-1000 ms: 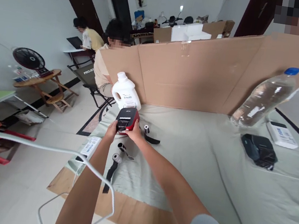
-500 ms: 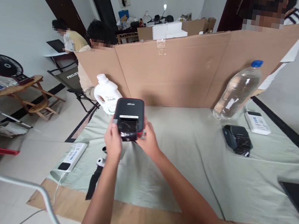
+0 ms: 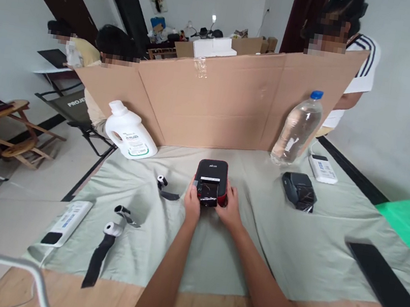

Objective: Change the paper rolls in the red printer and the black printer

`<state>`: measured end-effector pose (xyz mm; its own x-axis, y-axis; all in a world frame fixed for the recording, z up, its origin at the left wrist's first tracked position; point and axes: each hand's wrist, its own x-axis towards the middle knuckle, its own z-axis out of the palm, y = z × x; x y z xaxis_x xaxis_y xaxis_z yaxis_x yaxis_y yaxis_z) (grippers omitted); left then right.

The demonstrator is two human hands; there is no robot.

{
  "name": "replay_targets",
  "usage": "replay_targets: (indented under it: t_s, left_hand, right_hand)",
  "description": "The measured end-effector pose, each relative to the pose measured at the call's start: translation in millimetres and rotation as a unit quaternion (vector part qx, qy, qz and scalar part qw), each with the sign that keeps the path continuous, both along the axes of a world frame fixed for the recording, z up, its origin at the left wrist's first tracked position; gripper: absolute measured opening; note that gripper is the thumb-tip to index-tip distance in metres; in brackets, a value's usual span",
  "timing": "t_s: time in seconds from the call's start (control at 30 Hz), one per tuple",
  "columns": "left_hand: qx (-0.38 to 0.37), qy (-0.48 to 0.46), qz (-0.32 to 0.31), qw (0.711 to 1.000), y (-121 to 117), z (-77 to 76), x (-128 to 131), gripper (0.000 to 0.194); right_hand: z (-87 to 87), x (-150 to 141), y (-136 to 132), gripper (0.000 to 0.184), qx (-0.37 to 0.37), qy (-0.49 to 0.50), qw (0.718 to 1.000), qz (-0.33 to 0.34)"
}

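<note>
A small red and black printer (image 3: 211, 182) is gripped on the green cloth (image 3: 291, 248) at table centre, the left hand (image 3: 192, 204) at its 9 o'clock, the right hand (image 3: 229, 211) at 3 o'clock. A white jug (image 3: 128, 134) stands at 10 o'clock.

Both forearms stretched forward, left hand (image 3: 192, 204) and right hand (image 3: 230, 211) close together, fingers curled inward.

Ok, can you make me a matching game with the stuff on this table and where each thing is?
Things:
1. red and black printer
2. white jug
3. water bottle
4. black printer

Places:
A. far left, by the cardboard wall
B. between both hands
C. in front of the water bottle
D. upright, far right by the cardboard

Pairs: 1-B, 2-A, 3-D, 4-C
</note>
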<state>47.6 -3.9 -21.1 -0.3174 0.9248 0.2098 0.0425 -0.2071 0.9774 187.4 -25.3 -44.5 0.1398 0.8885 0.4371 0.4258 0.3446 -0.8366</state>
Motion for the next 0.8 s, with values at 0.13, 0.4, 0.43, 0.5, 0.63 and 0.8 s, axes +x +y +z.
replay_targets:
  t_s: [0.13,0.4,0.43,0.5,0.63,0.8]
  left_hand:
    - [0.011,0.031,0.009,0.999,-4.4,-10.3,-2.2,0.053]
    - [0.03,0.071,0.011,0.997,-5.6,-17.5,-5.2,0.056]
    - [0.031,0.069,0.009,0.997,-5.4,-17.6,-5.2,0.056]
    - [0.03,0.067,0.012,0.997,-5.1,-17.8,-5.0,0.057]
    - [0.028,0.063,0.02,0.997,-5.2,-18.3,-4.3,0.056]
    - [0.047,0.038,0.016,0.998,-4.4,-18.2,-3.9,0.056]
  right_hand:
    - [0.6,3.4,1.3,0.086,-0.007,-0.005,1.0,0.021]
    - [2.1,7.3,3.2,0.086,-0.018,-0.017,0.999,0.041]
    - [1.6,7.5,3.4,0.087,-0.02,-0.018,0.999,0.042]
    - [0.4,7.7,3.8,0.088,-0.023,-0.018,0.999,0.041]
    - [-2.8,7.9,5.2,0.092,-0.028,-0.018,0.999,0.032]
    - [-3.9,8.8,6.0,0.093,-0.028,-0.023,0.999,0.03]
